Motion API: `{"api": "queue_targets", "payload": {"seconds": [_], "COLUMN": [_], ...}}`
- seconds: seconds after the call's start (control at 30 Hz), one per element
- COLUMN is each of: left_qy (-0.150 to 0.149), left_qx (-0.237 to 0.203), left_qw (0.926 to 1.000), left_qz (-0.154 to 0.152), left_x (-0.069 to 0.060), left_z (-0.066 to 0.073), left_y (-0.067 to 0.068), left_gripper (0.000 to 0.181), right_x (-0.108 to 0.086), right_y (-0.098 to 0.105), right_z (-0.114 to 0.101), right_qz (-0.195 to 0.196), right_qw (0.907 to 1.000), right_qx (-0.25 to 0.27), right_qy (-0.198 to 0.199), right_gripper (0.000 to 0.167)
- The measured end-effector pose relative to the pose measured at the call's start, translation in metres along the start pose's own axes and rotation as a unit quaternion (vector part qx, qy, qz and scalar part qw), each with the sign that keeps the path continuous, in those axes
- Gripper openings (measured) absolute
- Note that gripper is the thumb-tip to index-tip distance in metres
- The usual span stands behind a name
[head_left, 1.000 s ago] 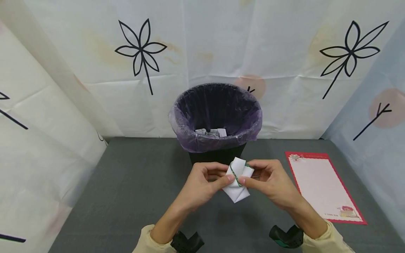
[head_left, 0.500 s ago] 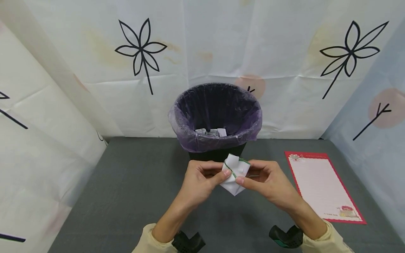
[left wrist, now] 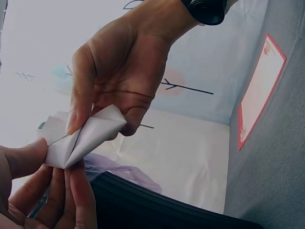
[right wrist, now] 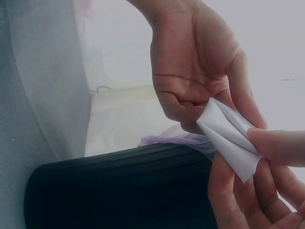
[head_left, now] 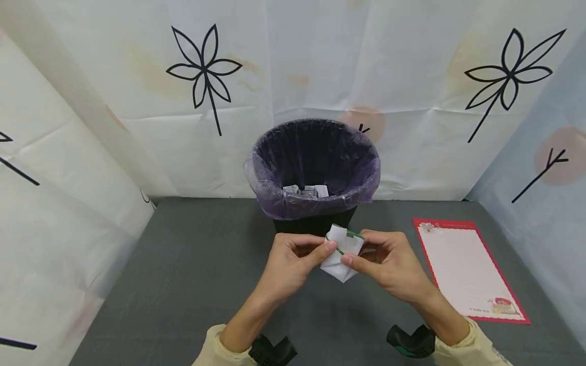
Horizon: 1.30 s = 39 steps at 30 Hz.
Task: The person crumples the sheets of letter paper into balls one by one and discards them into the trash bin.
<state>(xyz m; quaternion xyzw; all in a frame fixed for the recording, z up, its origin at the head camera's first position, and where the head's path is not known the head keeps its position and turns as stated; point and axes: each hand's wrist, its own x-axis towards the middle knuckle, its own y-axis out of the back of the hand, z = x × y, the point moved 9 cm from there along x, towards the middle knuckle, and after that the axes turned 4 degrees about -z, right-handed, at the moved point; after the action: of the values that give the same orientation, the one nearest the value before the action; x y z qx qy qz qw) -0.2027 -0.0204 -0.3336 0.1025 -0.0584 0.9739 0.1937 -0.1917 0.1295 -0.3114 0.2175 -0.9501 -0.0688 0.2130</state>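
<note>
A small folded white paper [head_left: 341, 264] with a green edge is held between both hands, its pointed end down, in front of the bin. My left hand [head_left: 290, 264] pinches its left side, thumb on the near face and fingers behind. On the right side my right hand [head_left: 396, 262] pinches it the same way. Both thumbs press close together near the green line. Creases run along the paper [left wrist: 88, 138] in the left wrist view, and the right wrist view shows the paper [right wrist: 228, 138] folded into a narrow shape.
A black bin [head_left: 311, 223] with a purple plastic liner [head_left: 274, 195] stands behind the hands, with several white paper pieces [head_left: 321, 191] inside. A red-bordered sheet [head_left: 467, 264] lies at the right on the grey table [head_left: 183, 284]. Patterned cloth [head_left: 302, 61] hangs behind.
Compared with a second ago, the folded paper has risen slightly and its top looks spread wider between the hands. The left hand has shifted a little; both hands keep their hold.
</note>
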Motion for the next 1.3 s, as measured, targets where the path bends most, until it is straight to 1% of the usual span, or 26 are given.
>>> {"api": "queue_targets", "payload": {"seconds": [0.07,0.17,0.3,0.5,0.73,0.97,1.07,1.3], "left_qy": [-0.008,-0.020,-0.028,-0.042,-0.065,-0.090,-0.090,-0.067], "left_qx": [0.010,0.029,0.043,0.050,0.069,0.084,0.080,0.075], "left_qw": [0.9999,0.9994,0.9986,0.9978,0.9953,0.9919,0.9923,0.9946], "left_qz": [0.002,0.006,0.012,0.010,0.020,0.031,0.032,0.028], "left_x": [0.000,0.000,-0.001,0.000,-0.001,-0.002,-0.002,-0.001], "left_z": [0.001,0.005,0.008,0.008,0.012,0.017,0.016,0.012], "left_y": [0.000,0.001,0.001,0.000,0.001,0.002,0.003,0.004], "left_gripper": [0.016,0.014,0.013,0.013,0.011,0.011,0.011,0.012], "right_x": [0.000,0.000,-0.001,-0.002,-0.002,-0.002,-0.002,-0.002], "right_y": [0.000,0.000,0.000,0.000,0.002,0.005,0.006,0.007], "right_z": [-0.003,-0.005,-0.003,-0.004,0.000,0.004,0.004,0.002], "right_qz": [0.006,0.014,0.016,0.010,0.010,0.021,0.024,0.036], "right_qw": [0.9996,0.9982,0.9974,0.9967,0.9973,0.9964,0.9957,0.9940], "right_qx": [-0.021,-0.048,-0.065,-0.072,-0.070,-0.082,-0.089,-0.104], "right_qy": [0.020,0.033,0.027,0.034,0.020,-0.003,-0.005,0.005], "right_gripper": [0.019,0.017,0.019,0.024,0.023,0.024,0.024,0.023]}}
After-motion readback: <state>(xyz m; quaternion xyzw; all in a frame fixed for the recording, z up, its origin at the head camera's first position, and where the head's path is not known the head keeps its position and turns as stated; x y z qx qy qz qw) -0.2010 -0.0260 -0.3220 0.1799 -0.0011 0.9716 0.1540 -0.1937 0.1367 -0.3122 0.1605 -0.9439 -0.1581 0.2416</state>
